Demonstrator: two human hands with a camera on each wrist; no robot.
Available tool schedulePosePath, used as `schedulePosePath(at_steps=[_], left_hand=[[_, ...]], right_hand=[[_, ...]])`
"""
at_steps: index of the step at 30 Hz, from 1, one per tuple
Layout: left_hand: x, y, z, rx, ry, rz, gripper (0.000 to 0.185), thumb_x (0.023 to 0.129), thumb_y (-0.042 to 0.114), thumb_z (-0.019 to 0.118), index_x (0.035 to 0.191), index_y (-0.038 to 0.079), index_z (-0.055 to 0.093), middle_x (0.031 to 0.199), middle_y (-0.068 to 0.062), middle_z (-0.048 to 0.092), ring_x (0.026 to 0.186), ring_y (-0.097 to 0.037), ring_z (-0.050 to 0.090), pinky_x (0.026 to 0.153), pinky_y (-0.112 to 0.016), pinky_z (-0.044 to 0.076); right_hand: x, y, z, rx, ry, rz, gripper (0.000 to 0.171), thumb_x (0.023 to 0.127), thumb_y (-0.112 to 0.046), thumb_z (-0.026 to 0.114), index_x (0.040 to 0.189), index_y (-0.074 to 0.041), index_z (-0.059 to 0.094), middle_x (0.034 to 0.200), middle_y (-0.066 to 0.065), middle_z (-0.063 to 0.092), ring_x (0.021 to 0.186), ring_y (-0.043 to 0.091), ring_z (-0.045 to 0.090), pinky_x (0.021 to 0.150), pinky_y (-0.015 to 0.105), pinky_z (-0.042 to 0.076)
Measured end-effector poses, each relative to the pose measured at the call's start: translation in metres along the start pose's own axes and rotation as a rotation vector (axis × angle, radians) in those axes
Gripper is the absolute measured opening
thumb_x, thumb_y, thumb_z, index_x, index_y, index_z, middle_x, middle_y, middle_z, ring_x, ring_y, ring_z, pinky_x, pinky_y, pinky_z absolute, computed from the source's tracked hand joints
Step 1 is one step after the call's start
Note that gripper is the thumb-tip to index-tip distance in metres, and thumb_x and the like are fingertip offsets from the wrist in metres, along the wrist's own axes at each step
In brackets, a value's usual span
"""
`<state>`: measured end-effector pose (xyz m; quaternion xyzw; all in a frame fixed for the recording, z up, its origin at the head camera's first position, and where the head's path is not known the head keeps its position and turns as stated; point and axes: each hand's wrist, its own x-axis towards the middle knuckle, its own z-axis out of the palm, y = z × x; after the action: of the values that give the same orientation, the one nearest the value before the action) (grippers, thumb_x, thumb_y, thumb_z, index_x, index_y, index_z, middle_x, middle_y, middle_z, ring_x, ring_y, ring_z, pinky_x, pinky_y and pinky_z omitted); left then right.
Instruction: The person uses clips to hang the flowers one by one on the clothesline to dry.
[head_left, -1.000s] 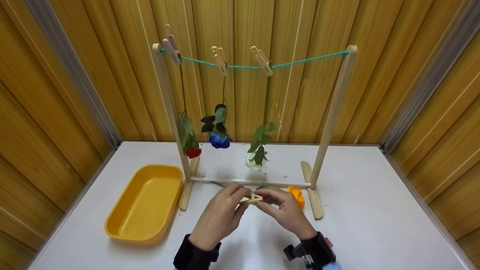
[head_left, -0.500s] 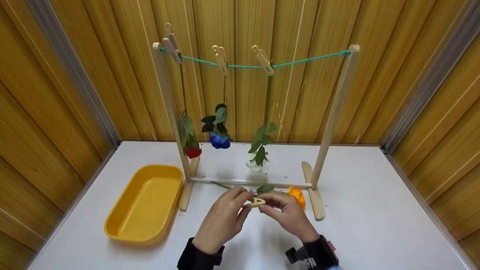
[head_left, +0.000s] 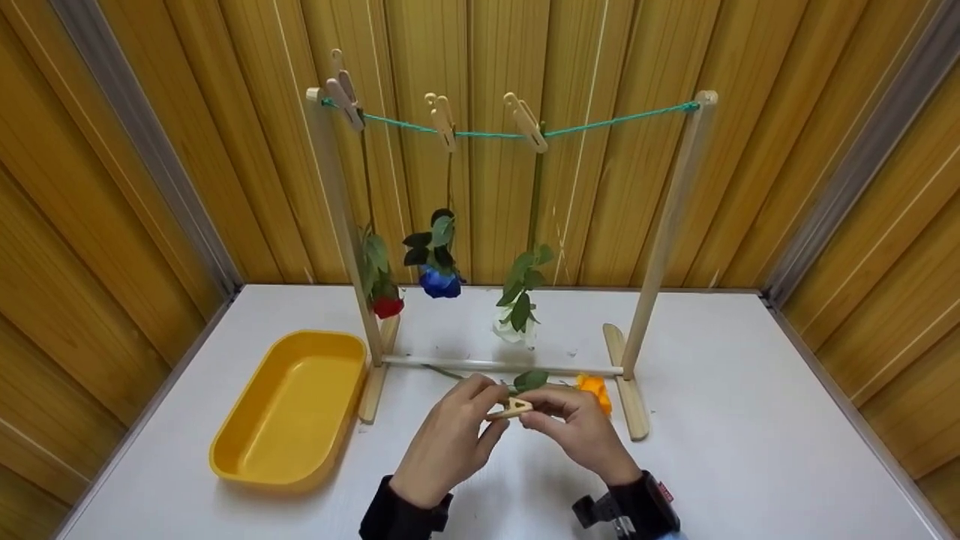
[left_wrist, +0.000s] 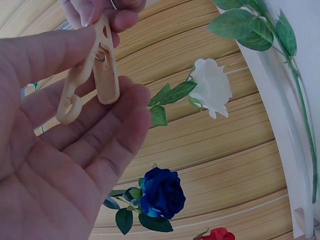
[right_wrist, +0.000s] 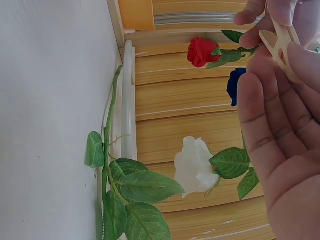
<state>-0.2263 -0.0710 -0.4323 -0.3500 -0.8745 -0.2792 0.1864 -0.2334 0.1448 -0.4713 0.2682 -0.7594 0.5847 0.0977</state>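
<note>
Both hands hold one beige plastic clothespin (head_left: 510, 407) above the table, in front of the rack. My left hand (head_left: 486, 399) pinches it between thumb and fingers; the left wrist view shows the clothespin (left_wrist: 92, 70) lying against those fingers. My right hand (head_left: 535, 409) pinches its other end, and the right wrist view shows the clothespin (right_wrist: 282, 45) at that hand's fingertips. Just behind the hands an orange rose (head_left: 595, 390) lies on the table, its stem (right_wrist: 112, 150) running along the rack's bottom rail.
A wooden rack carries a green string (head_left: 600, 120) with three clothespins. A red rose (head_left: 387, 304), a blue rose (head_left: 439, 283) and a white rose (head_left: 508, 330) hang head down from them. A yellow tray (head_left: 292, 405) sits at the left. Wooden walls surround the white table (head_left: 750, 435).
Both hands, with the clothespin, have shifted slightly towards me and to the right. A green leaf of the lying rose now shows behind them.
</note>
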Motion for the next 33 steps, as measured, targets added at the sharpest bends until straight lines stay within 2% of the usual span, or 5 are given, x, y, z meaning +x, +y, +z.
schedulePosePath(at_steps=[7, 14, 21, 33], left_hand=[[-0.003, -0.002, 0.003, -0.007, -0.019, -0.038, 0.027, 0.09, 0.013, 0.081, 0.115, 0.011, 0.072, 0.102, 0.0, 0.063, 0.089, -0.011, 0.059, 0.077, -0.027, 0.053], [-0.003, -0.004, 0.005, -0.006, 0.006, -0.043, 0.029, 0.089, 0.016, 0.083, 0.113, 0.01, 0.071, 0.101, 0.0, 0.063, 0.09, -0.011, 0.061, 0.077, -0.026, 0.054], [-0.001, -0.004, 0.006, -0.013, 0.027, -0.041, 0.026, 0.088, 0.017, 0.083, 0.11, 0.009, 0.07, 0.102, -0.002, 0.065, 0.092, -0.012, 0.063, 0.077, -0.028, 0.054], [-0.002, -0.006, 0.005, 0.024, 0.04, -0.049, 0.026, 0.089, 0.018, 0.084, 0.109, 0.01, 0.071, 0.103, -0.002, 0.065, 0.09, -0.015, 0.064, 0.076, -0.029, 0.055]], right_hand=[[-0.001, 0.004, 0.0, 0.005, -0.004, -0.035, 0.019, 0.092, 0.002, 0.073, 0.112, 0.002, 0.076, 0.104, 0.016, 0.076, 0.094, 0.008, 0.07, 0.081, 0.026, 0.059], [0.0, 0.008, -0.002, 0.021, -0.009, -0.037, 0.021, 0.091, 0.006, 0.072, 0.112, 0.004, 0.074, 0.103, 0.019, 0.076, 0.091, 0.004, 0.069, 0.079, 0.026, 0.06], [0.0, 0.008, -0.005, 0.022, -0.015, -0.005, 0.022, 0.092, -0.003, 0.074, 0.113, 0.005, 0.075, 0.104, 0.021, 0.075, 0.086, 0.009, 0.072, 0.076, 0.027, 0.061], [0.0, 0.012, -0.008, 0.029, 0.019, -0.004, 0.015, 0.094, -0.002, 0.072, 0.106, 0.005, 0.076, 0.094, 0.019, 0.076, 0.079, 0.012, 0.073, 0.072, 0.028, 0.061]])
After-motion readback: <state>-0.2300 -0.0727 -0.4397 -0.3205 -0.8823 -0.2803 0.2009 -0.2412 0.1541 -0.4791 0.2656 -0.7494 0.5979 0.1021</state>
